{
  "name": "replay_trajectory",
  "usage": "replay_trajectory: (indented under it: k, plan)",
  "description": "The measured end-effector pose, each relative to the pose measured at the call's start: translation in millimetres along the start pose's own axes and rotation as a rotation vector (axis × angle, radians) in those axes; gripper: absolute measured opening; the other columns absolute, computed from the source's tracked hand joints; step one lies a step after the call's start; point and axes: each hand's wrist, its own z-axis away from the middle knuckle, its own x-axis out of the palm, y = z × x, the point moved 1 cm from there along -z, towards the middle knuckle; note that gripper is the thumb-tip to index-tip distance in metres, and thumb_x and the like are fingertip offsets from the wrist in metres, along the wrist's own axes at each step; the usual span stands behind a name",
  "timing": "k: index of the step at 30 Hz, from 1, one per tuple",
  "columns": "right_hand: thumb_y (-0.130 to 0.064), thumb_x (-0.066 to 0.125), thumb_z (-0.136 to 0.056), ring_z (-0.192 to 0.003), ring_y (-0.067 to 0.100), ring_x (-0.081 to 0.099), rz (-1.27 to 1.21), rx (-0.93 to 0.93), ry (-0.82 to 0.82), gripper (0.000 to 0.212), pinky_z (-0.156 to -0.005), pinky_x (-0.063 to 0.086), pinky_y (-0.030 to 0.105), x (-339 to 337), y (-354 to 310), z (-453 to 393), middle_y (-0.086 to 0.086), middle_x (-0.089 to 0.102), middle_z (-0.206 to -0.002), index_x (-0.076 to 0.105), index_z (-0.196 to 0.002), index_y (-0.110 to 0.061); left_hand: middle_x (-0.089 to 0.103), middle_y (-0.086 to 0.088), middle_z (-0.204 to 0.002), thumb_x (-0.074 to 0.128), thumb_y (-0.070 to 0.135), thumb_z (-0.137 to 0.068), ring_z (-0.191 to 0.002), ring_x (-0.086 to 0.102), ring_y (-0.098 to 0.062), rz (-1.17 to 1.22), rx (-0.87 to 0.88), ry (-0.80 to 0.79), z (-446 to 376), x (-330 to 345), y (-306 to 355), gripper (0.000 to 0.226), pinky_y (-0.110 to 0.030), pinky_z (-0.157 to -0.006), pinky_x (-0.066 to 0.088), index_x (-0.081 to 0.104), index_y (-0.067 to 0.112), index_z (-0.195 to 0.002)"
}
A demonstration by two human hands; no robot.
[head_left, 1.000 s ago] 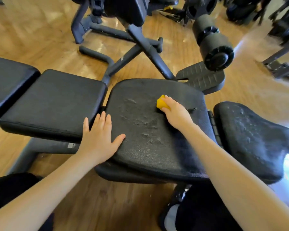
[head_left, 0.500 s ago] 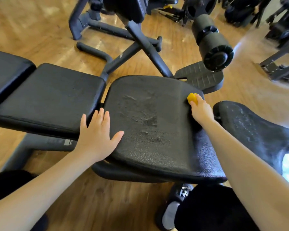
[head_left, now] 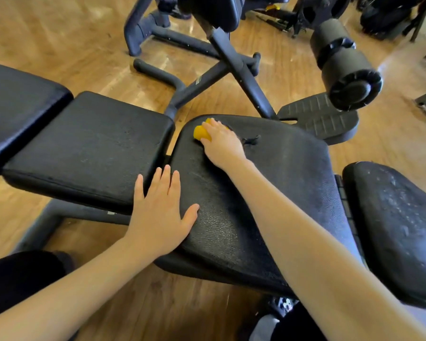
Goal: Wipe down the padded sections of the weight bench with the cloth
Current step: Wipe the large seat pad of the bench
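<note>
The black weight bench has several pads in a row. On the middle pad (head_left: 276, 193), near its far left corner, my right hand (head_left: 220, 143) grips a bunched yellow cloth (head_left: 201, 133) and presses it against the vinyl. A small tear shows in the pad just right of that hand. My left hand (head_left: 161, 212) lies flat with fingers spread on the near left edge of the same pad, reaching over the gap to the neighbouring pad (head_left: 89, 148). A worn pad (head_left: 399, 230) sits to the right and another pad (head_left: 17, 104) at far left.
Behind the bench stand a dark steel frame (head_left: 241, 77), a ribbed footplate (head_left: 317, 119) and a foam roller pad (head_left: 347, 70) on the wooden floor (head_left: 59, 40). More gym machines crowd the far right. My dark-clothed knees and a shoe (head_left: 266, 326) are below the bench.
My right hand swept the cloth from the pad's middle to its far right edge, then across to the far left corner. My left hand stayed put on the pad's near edge.
</note>
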Motion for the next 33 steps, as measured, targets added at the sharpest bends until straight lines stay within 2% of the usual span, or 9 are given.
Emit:
replay_trajectory:
  k: [3,7,14,20,24,27,30,33]
  plan:
    - [-0.028,0.039,-0.098,-0.144,0.021,0.017,-0.052,-0.073,-0.014,0.048,-0.115,0.019,0.036,4,-14,-5,0.003,0.020,-0.155,0.029,-0.143,-0.017,0.027,-0.015,-0.150,0.009,0.061,-0.079,-0.140,0.023,-0.027,0.006,0.001,-0.002,-1,-1,-2,0.088,-0.050,-0.112,0.004,0.028,0.004,-0.143]
    - [-0.029,0.042,-0.097,-0.143,0.017,0.019,-0.137,-0.092,-0.078,0.048,-0.114,0.019,0.033,-11,17,-3,-0.003,0.022,-0.155,0.030,-0.143,-0.022,0.039,-0.020,-0.143,0.019,0.058,-0.082,-0.134,0.035,-0.032,-0.013,0.008,-0.010,-1,3,-5,0.082,-0.056,-0.108,0.016,0.039,0.000,-0.137]
    - [-0.028,0.046,-0.095,-0.138,0.022,0.031,-0.185,0.133,0.067,0.047,-0.110,0.026,0.030,-39,100,0,0.001,0.032,-0.151,0.037,-0.140,-0.019,0.042,-0.022,-0.140,0.023,0.056,-0.083,-0.132,0.038,-0.035,-0.004,0.006,-0.009,-2,4,-2,0.080,-0.058,-0.105,0.018,0.043,-0.003,-0.133]
    - [-0.027,0.044,-0.096,-0.130,0.027,0.042,-0.303,0.337,0.214,0.044,-0.109,0.034,0.041,-52,152,39,0.003,0.041,-0.146,0.039,-0.139,-0.021,0.045,-0.025,-0.137,0.026,0.054,-0.082,-0.129,0.041,-0.038,0.001,0.010,-0.001,-3,7,-3,0.078,-0.061,-0.103,0.022,0.045,-0.005,-0.131]
    - [-0.030,0.044,-0.095,-0.122,0.032,0.050,-0.349,0.479,0.238,0.046,-0.104,0.040,0.044,-46,179,79,0.005,0.044,-0.143,0.036,-0.140,-0.025,0.046,-0.025,-0.135,0.027,0.054,-0.082,-0.127,0.043,-0.038,0.003,0.008,0.012,-3,8,-5,0.078,-0.062,-0.102,0.024,0.047,-0.005,-0.129]
    - [-0.029,0.045,-0.095,-0.119,0.033,0.053,-0.367,0.514,0.236,0.044,-0.104,0.040,0.044,-41,184,108,0.005,0.047,-0.141,0.039,-0.139,-0.026,0.047,-0.025,-0.135,0.025,0.054,-0.081,-0.127,0.043,-0.038,0.000,0.008,0.012,-3,7,-5,0.079,-0.062,-0.102,0.024,0.048,-0.005,-0.129]
    - [-0.025,0.046,-0.095,-0.127,0.028,0.046,-0.393,0.510,0.230,0.044,-0.106,0.038,0.046,-36,182,138,0.003,0.045,-0.143,0.039,-0.138,-0.023,0.043,-0.023,-0.138,0.023,0.057,-0.080,-0.131,0.038,-0.037,0.029,0.006,0.016,-4,6,-4,0.082,-0.060,-0.105,0.019,0.045,-0.003,-0.131]
    - [-0.024,0.046,-0.095,-0.134,0.023,0.039,-0.376,0.481,0.208,0.044,-0.113,0.030,0.039,-31,181,162,0.001,0.043,-0.145,0.040,-0.138,-0.019,0.038,-0.020,-0.143,0.028,0.055,-0.081,-0.136,0.031,-0.034,0.033,0.000,0.040,-4,4,-2,0.079,-0.057,-0.109,0.013,0.041,-0.001,-0.135]
